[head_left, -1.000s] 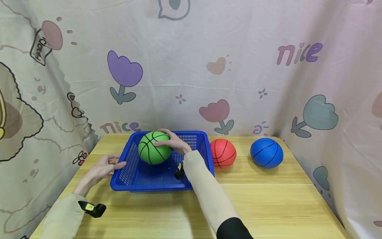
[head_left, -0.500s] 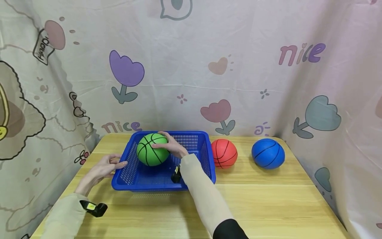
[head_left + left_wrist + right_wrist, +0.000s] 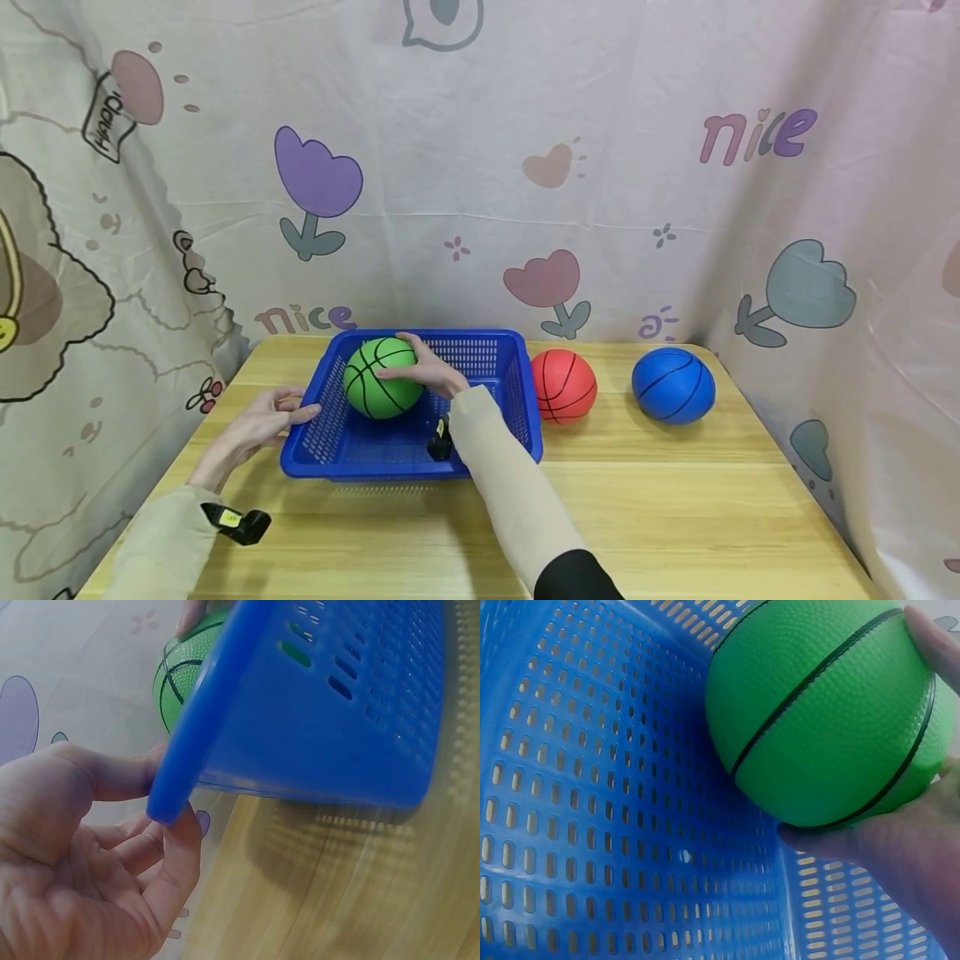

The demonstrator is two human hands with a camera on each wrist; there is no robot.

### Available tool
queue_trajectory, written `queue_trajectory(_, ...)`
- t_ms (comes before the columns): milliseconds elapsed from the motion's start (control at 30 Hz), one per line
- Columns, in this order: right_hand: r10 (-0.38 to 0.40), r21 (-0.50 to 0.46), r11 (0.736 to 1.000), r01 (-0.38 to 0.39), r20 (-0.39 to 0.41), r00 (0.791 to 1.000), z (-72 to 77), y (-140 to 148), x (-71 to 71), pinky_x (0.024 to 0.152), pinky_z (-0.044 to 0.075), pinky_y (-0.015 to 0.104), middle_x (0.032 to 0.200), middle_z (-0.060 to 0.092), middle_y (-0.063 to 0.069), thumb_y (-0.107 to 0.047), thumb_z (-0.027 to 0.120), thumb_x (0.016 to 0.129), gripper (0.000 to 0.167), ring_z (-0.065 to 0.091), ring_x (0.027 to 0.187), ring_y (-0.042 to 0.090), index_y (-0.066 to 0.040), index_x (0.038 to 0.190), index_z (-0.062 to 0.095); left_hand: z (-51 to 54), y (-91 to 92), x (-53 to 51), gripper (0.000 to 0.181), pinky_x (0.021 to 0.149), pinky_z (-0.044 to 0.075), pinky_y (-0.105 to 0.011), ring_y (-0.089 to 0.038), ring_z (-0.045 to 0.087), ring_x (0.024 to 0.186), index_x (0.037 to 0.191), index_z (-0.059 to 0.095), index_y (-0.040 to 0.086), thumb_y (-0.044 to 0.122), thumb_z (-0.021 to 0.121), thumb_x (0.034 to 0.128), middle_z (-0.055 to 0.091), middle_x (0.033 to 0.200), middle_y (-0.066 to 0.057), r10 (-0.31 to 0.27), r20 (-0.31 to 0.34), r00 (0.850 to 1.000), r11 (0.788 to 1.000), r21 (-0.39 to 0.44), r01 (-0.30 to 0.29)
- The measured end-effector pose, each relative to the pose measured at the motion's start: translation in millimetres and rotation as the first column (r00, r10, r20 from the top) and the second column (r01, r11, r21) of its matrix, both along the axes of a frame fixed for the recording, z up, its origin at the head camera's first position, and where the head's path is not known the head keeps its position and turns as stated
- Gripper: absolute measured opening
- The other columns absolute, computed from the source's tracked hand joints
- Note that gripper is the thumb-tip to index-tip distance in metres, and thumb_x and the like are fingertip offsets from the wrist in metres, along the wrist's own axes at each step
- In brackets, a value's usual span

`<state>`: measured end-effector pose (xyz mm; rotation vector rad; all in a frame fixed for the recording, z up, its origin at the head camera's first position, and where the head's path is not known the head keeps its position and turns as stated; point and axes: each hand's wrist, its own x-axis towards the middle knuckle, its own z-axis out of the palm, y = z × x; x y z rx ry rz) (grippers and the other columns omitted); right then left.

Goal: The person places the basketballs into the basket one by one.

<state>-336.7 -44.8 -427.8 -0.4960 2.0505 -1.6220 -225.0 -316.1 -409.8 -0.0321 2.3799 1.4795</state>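
A green ball (image 3: 378,387) sits in the left part of a blue plastic basket (image 3: 405,468). My right hand (image 3: 429,367) grips it from the right side, and in the right wrist view the thumb (image 3: 817,838) lies along the ball (image 3: 817,712). At the basket's left rim, my left hand (image 3: 258,423) pinches the edge; the left wrist view shows the thumb above the rim (image 3: 184,772) and curled fingers (image 3: 176,862) beneath it.
Just right of the basket is a red ball (image 3: 562,386), and farther right a blue ball (image 3: 673,386). All stand on a wooden table (image 3: 675,508) with a patterned curtain (image 3: 450,167) behind.
The green ball has moved slightly left and down within the basket, with my right hand following. My left hand keeps its hold on the rim.
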Motion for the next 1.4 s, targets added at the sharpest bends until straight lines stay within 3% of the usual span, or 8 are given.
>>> queue_trajectory(233,0.032,0.016,0.999,-0.033,0.048,0.998,5.1,-2.8,0.6,0.114,0.043,0.053,0.159,0.024,0.012,-0.024,0.075,0.089,0.091,0.043,0.136,0.030,-0.027,0.161,0.019,0.0,0.9,-0.9,0.075,0.088,0.061,-0.044,-0.019,0.067,0.104,0.151,0.016,-0.016,0.027,0.056,0.1037,0.035,0.148,-0.043,0.005,0.003,1.000,1.000,-0.020,-0.005)
queue_trajectory(500,0.039,0.022,0.999,-0.043,0.176,0.984,6.3,2.2,-1.2,0.105,0.045,0.068,0.165,0.016,0.014,-0.011,0.079,0.084,0.104,0.033,0.147,0.040,-0.032,0.161,0.012,0.3,0.9,0.0,0.077,0.087,0.062,-0.042,-0.016,0.067,0.103,0.152,0.014,-0.016,0.026,0.056,0.1034,0.032,0.149,-0.044,0.007,0.009,1.000,1.000,0.016,-0.007)
queue_trajectory(767,0.017,0.017,1.000,-0.021,0.192,0.981,4.1,3.1,-2.6,0.103,0.049,0.064,0.161,0.024,0.017,-0.010,0.080,0.083,0.099,0.037,0.145,0.042,-0.028,0.159,0.018,0.8,0.2,-0.3,0.076,0.089,0.061,-0.044,-0.019,0.066,0.107,0.152,0.014,-0.016,0.027,0.056,0.1036,0.027,0.151,-0.045,0.007,0.012,1.000,1.000,-0.001,-0.007)
queue_trajectory(1400,0.035,0.052,0.998,-0.043,0.149,0.988,9.5,4.4,1.6,0.102,0.050,0.063,0.158,0.029,0.016,-0.017,0.080,0.085,0.095,0.041,0.142,0.040,-0.026,0.159,0.020,-0.3,0.8,-0.1,0.072,0.084,0.062,-0.043,-0.015,0.069,0.097,0.149,0.020,-0.015,0.026,0.058,0.1029,0.056,0.134,-0.034,0.009,-0.002,1.000,1.000,0.013,-0.009)
